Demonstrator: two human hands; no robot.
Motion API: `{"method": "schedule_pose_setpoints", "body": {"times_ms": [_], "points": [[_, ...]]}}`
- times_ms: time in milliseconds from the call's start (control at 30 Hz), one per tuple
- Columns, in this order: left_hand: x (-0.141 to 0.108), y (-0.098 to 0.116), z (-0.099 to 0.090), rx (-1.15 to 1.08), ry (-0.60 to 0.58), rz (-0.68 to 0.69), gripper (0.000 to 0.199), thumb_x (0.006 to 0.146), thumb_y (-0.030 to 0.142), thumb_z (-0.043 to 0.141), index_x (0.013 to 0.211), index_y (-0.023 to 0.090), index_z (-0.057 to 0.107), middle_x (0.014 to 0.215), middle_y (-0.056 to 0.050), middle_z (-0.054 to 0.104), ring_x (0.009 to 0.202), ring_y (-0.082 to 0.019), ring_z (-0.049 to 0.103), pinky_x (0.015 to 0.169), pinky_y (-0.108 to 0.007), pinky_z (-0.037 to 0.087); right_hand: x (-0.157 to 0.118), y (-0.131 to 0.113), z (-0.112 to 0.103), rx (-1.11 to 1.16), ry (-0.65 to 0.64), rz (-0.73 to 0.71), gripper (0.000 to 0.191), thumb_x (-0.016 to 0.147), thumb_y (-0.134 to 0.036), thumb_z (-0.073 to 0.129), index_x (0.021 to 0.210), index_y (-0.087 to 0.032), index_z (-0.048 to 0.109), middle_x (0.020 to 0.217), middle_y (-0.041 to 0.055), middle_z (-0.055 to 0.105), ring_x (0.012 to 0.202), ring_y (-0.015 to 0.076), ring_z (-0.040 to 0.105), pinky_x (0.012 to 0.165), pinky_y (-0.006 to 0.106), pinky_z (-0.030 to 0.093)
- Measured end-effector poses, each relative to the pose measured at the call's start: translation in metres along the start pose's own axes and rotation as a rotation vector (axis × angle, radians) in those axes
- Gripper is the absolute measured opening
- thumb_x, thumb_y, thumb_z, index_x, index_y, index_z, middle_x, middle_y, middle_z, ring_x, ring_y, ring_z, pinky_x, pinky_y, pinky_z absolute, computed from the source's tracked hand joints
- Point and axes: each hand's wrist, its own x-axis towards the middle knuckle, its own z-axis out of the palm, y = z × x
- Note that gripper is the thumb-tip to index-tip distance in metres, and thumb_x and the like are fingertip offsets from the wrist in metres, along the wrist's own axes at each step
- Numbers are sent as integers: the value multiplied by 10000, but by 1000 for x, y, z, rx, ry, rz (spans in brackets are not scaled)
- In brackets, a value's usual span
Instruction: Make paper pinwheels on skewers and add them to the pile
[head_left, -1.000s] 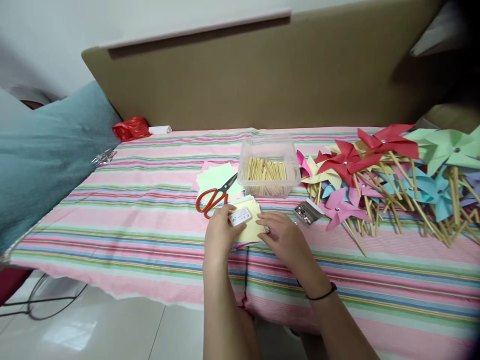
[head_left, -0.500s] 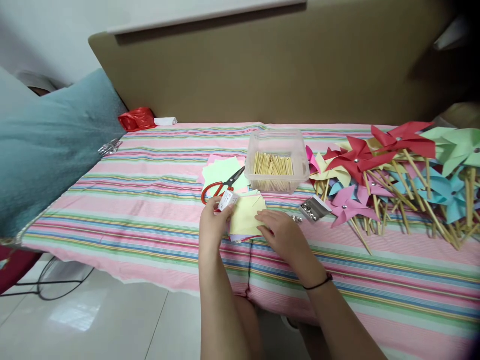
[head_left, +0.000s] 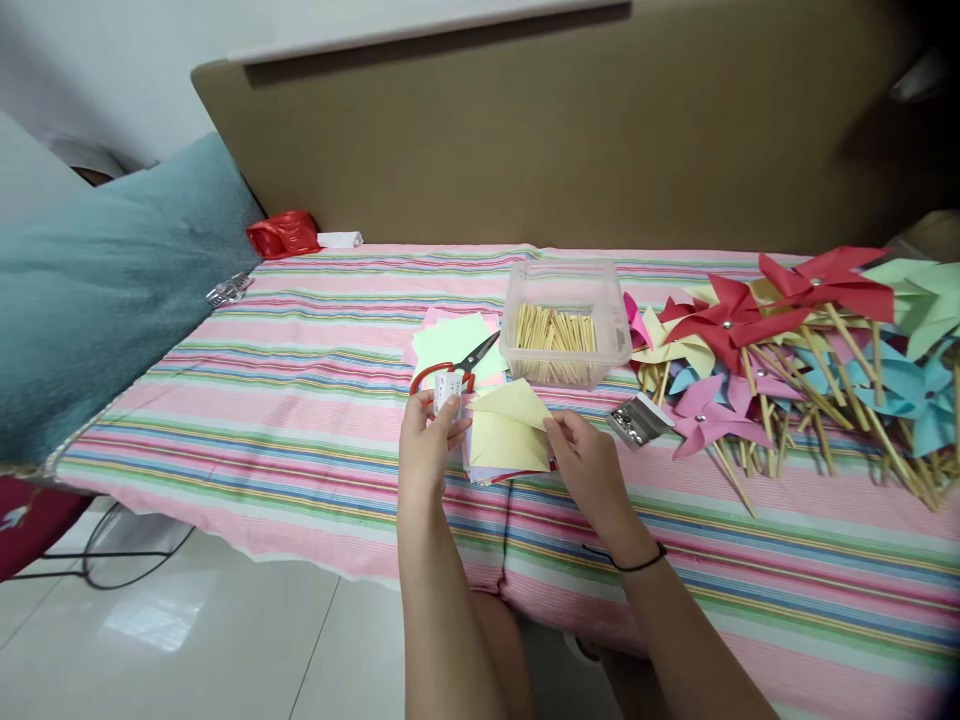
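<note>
Between the thumb and fingers of my left hand (head_left: 429, 440) is a small white block with printed labels (head_left: 448, 388); its kind is unclear. My right hand (head_left: 589, 465) pinches the right corner of a pale yellow paper sheet (head_left: 514, 403), whose far part is raised off the pile. Underneath lies a stack of coloured paper squares (head_left: 506, 446), yellow on top with purple and red edges showing. Red-handled scissors (head_left: 478, 352) rest just beyond my left hand, partly over pale green and pink paper sheets (head_left: 450, 340).
A clear plastic box (head_left: 517, 355) of short bamboo sticks (head_left: 555, 330) stands behind the stack. Right of my right hand lies a small bag of metal fasteners (head_left: 637, 422). Finished paper pinwheels (head_left: 724, 320) are heaped at the right. A red plastic bag (head_left: 283, 235) lies far left.
My right hand has moved right and lifted the top yellow sheet by its corner. My left hand has drawn off the stack's edge, turning the white block more upright.
</note>
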Motion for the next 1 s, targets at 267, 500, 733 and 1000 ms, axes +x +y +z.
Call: {"method": "schedule_pose_setpoints", "body": {"times_ms": [267, 500, 733, 1000], "points": [[-4, 2, 0, -17, -56, 23, 450, 657, 421, 739, 991, 196, 538, 970, -25, 612, 762, -175, 685, 785, -345, 525, 2, -3, -1, 42, 17, 72, 280, 914, -373, 385, 718, -220, 514, 495, -50, 421, 482, 147, 446, 481, 247, 271], [-13, 11, 2, -38, -121, 111, 411, 678, 427, 724, 955, 174, 556, 977, -44, 658, 761, -174, 680, 862, -361, 488, 4, -2, 0, 56, 26, 64, 276, 910, -372, 390, 725, -220, 528, 496, -53, 438, 469, 142, 442, 480, 248, 273], [-10, 2, 5, 152, -157, -7, 328, 698, 370, 679, 905, 149, 553, 920, -72, 656, 864, -217, 637, 845, -375, 456, 5, -2, -7, 128, 65, 91, 261, 900, -379, 426, 731, -214, 536, 508, -50, 497, 500, 145, 483, 524, 253, 327], [-14, -2, 20, 657, -138, 180, 195, 649, 292, 717, 804, 231, 617, 823, -28, 667, 746, -230, 610, 627, -293, 394, 10, 14, -37, 554, 333, 168, 240, 811, -414, 588, 868, -188, 644, 749, 31, 673, 708, 202, 633, 650, 323, 508]]}}
